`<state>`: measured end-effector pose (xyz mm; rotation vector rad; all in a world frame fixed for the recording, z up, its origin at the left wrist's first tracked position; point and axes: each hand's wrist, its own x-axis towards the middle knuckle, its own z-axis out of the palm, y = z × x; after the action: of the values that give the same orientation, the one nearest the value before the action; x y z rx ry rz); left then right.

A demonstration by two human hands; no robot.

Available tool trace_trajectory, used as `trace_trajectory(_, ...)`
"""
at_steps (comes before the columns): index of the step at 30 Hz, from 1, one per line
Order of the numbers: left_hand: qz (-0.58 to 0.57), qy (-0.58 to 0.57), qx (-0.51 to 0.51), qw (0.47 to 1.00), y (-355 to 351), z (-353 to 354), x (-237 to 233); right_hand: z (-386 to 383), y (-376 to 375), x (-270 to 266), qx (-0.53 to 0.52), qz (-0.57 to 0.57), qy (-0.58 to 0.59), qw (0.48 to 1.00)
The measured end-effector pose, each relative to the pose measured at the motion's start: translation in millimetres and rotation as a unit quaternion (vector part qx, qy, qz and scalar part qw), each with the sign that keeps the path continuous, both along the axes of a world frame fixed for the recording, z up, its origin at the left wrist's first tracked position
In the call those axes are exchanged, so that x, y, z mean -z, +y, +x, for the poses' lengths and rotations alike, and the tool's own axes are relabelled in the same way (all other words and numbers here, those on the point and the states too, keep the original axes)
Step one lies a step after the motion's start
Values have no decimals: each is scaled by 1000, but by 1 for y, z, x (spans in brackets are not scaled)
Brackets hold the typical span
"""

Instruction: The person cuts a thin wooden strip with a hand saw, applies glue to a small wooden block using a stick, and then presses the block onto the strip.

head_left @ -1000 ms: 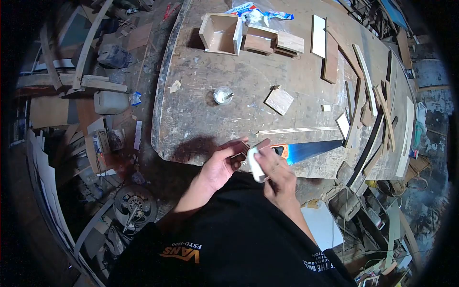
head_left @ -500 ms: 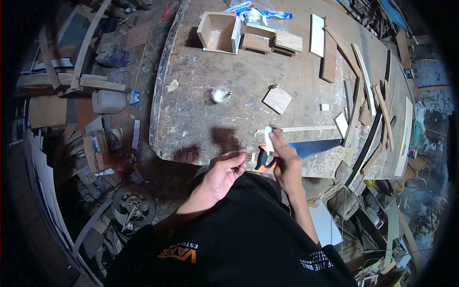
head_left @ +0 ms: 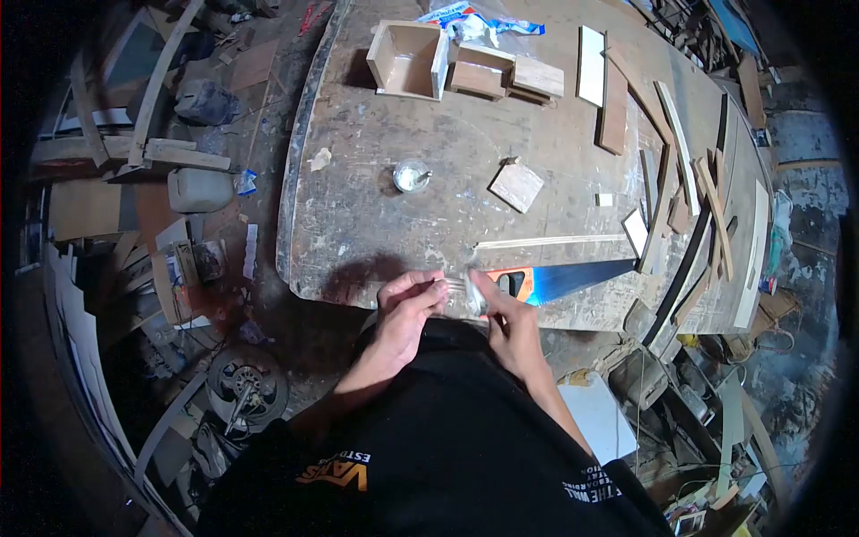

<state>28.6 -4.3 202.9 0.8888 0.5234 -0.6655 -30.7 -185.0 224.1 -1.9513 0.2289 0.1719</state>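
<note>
My right hand [head_left: 506, 322] grips a small white object [head_left: 473, 297], blurred by motion, at the table's near edge. Opposite it, my left hand [head_left: 410, 311] has its fingers pinched together, and thin pale lines stretch from its fingertips toward the white object. What the left fingers hold is too small to make out. Just beyond my right hand lies a handsaw [head_left: 577, 279] with an orange and black handle, partly covered by that hand. Thin wooden strips [head_left: 550, 242] rest behind the saw. A clear cup [head_left: 411, 176] of white paste with a stick in it stands farther back.
On the worktable [head_left: 358, 215] sit an open wooden box [head_left: 407, 63], a smaller box [head_left: 483, 73] and a square wood block [head_left: 517, 185]. Boards and offcuts [head_left: 662, 215] crowd the right side. A blue and white plastic packet [head_left: 474, 22] lies at the back. Scrap covers the floor.
My right hand has moved left and toward me with the white object, turning it lower. My left hand has risen slightly and closed its fingers. The two hands are now closer together.
</note>
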Motion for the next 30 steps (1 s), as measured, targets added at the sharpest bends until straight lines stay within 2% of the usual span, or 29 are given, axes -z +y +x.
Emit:
trace_trajectory(1, 12, 6, 2, 1000, 4, 2, 9, 1, -8, 12, 14, -16, 59, 998)
trace_trajectory(3, 13, -32, 31, 999, 10, -2, 13, -2, -14, 27, 72, 41, 104, 991)
trace_trajectory(5, 9, -59, 25, 998, 7, 3, 9, -6, -4, 25, 69, 64, 25, 995)
trace_trajectory(7, -1, -32, -8, 999, 3, 8, 5, -10, 9, 20, 21, 56, -20, 998)
trace_trajectory(8, -8, -20, -22, 1000, 3, 9, 5, -6, 1, 14, -85, 10, 128, 988)
trace_trajectory(11, 0, -52, -20, 998, 4, 15, 10, -31, -4, 57, -46, 6, 13, 999)
trace_trajectory(12, 22, -67, -13, 997, 3, 16, 14, -24, 4, 46, 70, 51, 14, 996)
trace_trajectory(13, 43, -80, -2, 996, 3, 15, 16, -8, 4, 18, 114, 101, 60, 987)
trace_trajectory(15, 76, -104, -7, 992, -3, 15, 22, 3, 5, 12, 53, 95, 78, 991)
trace_trajectory(17, 129, -146, -23, 980, -10, 18, 33, 4, 18, 3, -18, 29, 40, 999)
trace_trajectory(18, 184, -205, -14, 961, -13, 19, 40, 9, 15, -9, -32, 21, 44, 998)
trace_trajectory(21, 156, -163, -51, 973, -11, 21, 52, 3, 0, 1, -38, 2, 103, 994)
trace_trajectory(22, 170, -175, -46, 969, -11, 21, 51, 2, 3, 4, 13, 27, 59, 998)
trace_trajectory(25, 185, -196, -46, 962, -17, 25, 47, 19, 12, -9, 55, -61, -69, 994)
trace_trajectory(26, 172, -191, -53, 965, -21, 24, 46, 12, 10, 18, 7, -72, -36, 997)
trace_trajectory(30, 170, -138, -64, 974, -17, 32, 56, 4, -8, 17, -175, -235, -69, 954)
